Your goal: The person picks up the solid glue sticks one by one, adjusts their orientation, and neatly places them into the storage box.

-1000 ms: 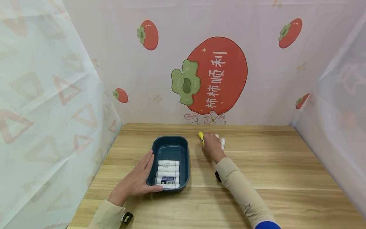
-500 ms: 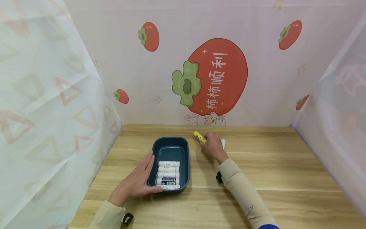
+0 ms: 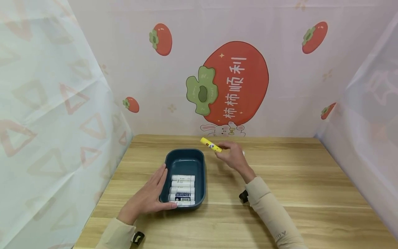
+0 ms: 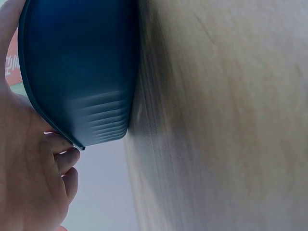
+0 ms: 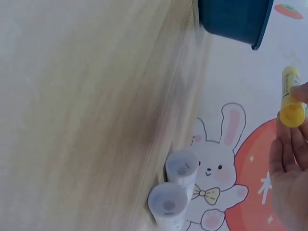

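My right hand [image 3: 234, 157] pinches a yellow glue stick [image 3: 211, 144] between thumb and fingers, raised above the table at the tray's far right. In the right wrist view the yellow glue stick [image 5: 291, 98] shows its round end. My left hand [image 3: 146, 197] rests on the rim of a dark teal tray [image 3: 202, 166], fingers extended along its left side and thumb over the near edge. Several white glue sticks [image 3: 182, 190] lie side by side in the tray's near half. In the left wrist view, my left hand [image 4: 33, 168] touches the tray's rim.
Two white glue sticks [image 5: 168, 202] stay on the wooden table [image 5: 96, 120], mostly hidden behind my right hand in the head view. A patterned backdrop [image 3: 289, 86] rises behind the table's far edge, and sheets hang at both sides.
The right hand has lifted the yellow glue stick off the table, and its far end has swung left toward the tray. The left hand and tray have stayed put.
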Available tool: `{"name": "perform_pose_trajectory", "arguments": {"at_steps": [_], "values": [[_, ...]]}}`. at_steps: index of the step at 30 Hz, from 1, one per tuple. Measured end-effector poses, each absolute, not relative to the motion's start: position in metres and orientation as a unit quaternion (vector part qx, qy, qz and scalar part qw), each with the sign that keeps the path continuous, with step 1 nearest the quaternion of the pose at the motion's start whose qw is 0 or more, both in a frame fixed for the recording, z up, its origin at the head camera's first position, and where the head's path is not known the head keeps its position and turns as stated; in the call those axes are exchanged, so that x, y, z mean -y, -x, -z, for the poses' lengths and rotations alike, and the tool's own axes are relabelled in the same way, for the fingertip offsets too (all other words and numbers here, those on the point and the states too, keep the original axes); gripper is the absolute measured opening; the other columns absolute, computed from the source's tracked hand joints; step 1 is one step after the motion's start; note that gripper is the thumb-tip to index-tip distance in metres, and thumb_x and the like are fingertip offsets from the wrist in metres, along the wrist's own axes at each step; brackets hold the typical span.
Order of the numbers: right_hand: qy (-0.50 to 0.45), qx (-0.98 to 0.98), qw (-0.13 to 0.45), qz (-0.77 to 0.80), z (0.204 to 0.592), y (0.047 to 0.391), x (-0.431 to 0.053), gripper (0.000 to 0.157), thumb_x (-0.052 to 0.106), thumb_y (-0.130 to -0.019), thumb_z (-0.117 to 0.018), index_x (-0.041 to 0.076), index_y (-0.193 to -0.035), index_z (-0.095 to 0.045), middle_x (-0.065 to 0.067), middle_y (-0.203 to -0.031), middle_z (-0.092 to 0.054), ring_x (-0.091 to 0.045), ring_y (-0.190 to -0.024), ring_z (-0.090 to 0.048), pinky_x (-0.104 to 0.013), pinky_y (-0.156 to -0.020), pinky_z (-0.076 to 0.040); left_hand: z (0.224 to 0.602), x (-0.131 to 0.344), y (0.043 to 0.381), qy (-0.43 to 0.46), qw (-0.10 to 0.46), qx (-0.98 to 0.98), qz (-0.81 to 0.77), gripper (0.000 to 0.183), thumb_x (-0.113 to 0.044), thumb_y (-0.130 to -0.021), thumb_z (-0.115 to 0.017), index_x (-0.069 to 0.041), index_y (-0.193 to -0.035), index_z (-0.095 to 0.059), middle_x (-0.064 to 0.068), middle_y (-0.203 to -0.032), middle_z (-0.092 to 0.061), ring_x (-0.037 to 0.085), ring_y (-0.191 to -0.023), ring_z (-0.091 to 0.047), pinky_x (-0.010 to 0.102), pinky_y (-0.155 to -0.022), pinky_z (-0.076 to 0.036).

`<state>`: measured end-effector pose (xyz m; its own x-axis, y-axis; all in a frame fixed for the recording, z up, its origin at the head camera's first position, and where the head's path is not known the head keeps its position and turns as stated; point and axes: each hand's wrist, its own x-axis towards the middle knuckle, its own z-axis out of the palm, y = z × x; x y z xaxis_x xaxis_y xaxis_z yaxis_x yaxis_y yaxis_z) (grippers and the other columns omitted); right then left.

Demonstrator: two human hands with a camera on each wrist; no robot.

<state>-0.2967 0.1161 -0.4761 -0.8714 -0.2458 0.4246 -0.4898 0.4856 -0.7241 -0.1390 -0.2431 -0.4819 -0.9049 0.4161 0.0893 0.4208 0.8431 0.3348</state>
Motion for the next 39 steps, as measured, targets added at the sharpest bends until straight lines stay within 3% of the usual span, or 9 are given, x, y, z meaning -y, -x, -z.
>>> {"name": "perform_pose_trajectory", "arguments": {"at_steps": [12,16,23,28,31,39], "values": [[-0.277,0.83,0.075,-0.479,0.476,0.277,-0.095,0.028,0.02,-0.089,-0.086,0.017,-0.116,-0.081,-0.002,-0.115,-0.079,-0.023,-0.105,-0.07,-0.058,-0.095,-0.059,0.482,0.244,0.141,0.215,0.003,0.96,0.18,0.135,-0.081,-0.079,-0.072,0.006,-0.167,-0.015,0.022,-0.178,-0.006,0.04,-0.164,-0.018,0.061,-0.128,-0.028],[-0.296,0.831,0.046,-0.468,0.475,0.275,-0.085,0.028,0.021,-0.09,-0.085,0.019,-0.117,-0.081,0.001,-0.114,-0.079,-0.02,-0.103,-0.069,-0.054,-0.094,-0.06,0.483,0.244,0.142,0.215,0.002,0.96,0.179,0.135,-0.08,-0.079,-0.072,0.006,-0.167,-0.015,0.022,-0.178,-0.006,0.04,-0.164,-0.018,0.061,-0.128,-0.027],[-0.34,0.842,0.017,-0.418,0.466,0.275,-0.063,0.028,0.024,-0.091,-0.083,0.015,-0.117,-0.08,-0.001,-0.108,-0.079,-0.026,-0.098,-0.069,-0.053,-0.091,-0.062,0.484,0.243,0.141,0.209,-0.006,0.961,0.18,0.135,-0.081,-0.08,-0.07,0.004,-0.167,-0.013,0.021,-0.178,-0.005,0.041,-0.164,-0.018,0.063,-0.128,-0.029],[-0.364,0.856,-0.005,-0.367,0.462,0.277,-0.05,0.028,0.023,-0.093,-0.082,0.014,-0.119,-0.08,-0.002,-0.112,-0.079,-0.019,-0.094,-0.068,-0.04,-0.086,-0.062,0.485,0.242,0.142,0.206,-0.01,0.962,0.18,0.135,-0.081,-0.08,-0.07,0.004,-0.167,-0.013,0.021,-0.178,-0.004,0.04,-0.164,-0.018,0.063,-0.128,-0.028],[-0.375,0.867,-0.022,-0.329,0.461,0.277,-0.043,0.029,0.024,-0.094,-0.08,0.014,-0.122,-0.079,-0.002,-0.12,-0.078,-0.017,-0.098,-0.067,-0.033,-0.091,-0.059,0.485,0.242,0.142,0.207,-0.01,0.962,0.177,0.135,-0.082,-0.08,-0.069,0.004,-0.167,-0.013,0.021,-0.178,-0.004,0.04,-0.164,-0.018,0.063,-0.128,-0.029],[-0.409,0.877,-0.038,-0.25,0.466,0.278,-0.029,0.029,0.024,-0.097,-0.077,0.012,-0.124,-0.079,-0.004,-0.124,-0.078,-0.015,-0.108,-0.068,-0.036,-0.101,-0.058,0.485,0.243,0.142,0.206,-0.01,0.962,0.179,0.134,-0.082,-0.081,-0.069,0.004,-0.168,-0.012,0.02,-0.179,-0.003,0.039,-0.164,-0.018,0.063,-0.128,-0.029]]}}
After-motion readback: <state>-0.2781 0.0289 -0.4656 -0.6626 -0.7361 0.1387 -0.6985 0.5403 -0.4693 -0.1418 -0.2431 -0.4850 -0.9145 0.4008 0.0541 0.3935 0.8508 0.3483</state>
